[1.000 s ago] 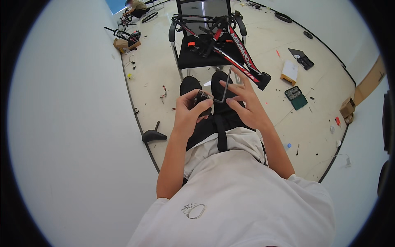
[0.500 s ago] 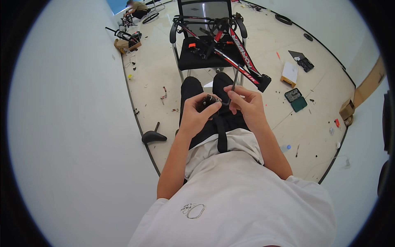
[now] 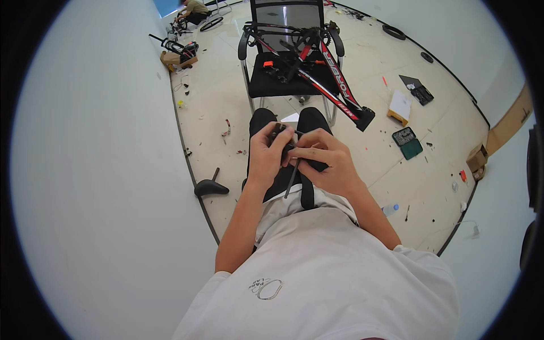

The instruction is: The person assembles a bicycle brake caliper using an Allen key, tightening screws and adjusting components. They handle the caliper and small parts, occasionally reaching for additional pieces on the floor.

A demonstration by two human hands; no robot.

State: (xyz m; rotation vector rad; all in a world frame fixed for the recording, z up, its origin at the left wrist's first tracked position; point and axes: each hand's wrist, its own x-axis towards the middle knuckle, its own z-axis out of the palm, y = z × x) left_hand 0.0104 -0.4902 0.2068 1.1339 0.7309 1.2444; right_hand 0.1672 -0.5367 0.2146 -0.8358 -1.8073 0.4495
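Note:
My left hand is closed round a small black metal part, its thumb pressed on top; which bike part it is I cannot make out, as the fingers cover much of it. Against that part, from the right, my right hand pinches a dark L-shaped hex key. The key's long arm slants down toward my lap, and its short end is hidden among the fingers. Both hands meet just above my knees. Beyond them, a black and red bicycle frame lies across the office chair.
On the floor to the left lies a saddle with its post. To the right are an open green case, a white-topped box, a black tool case and a bottle. Far left, a person crouches by bike parts.
The hex key has swung from pointing up and away to pointing down toward my lap. My right hand has moved left and lower, against the part; my left hand has tilted it slightly.

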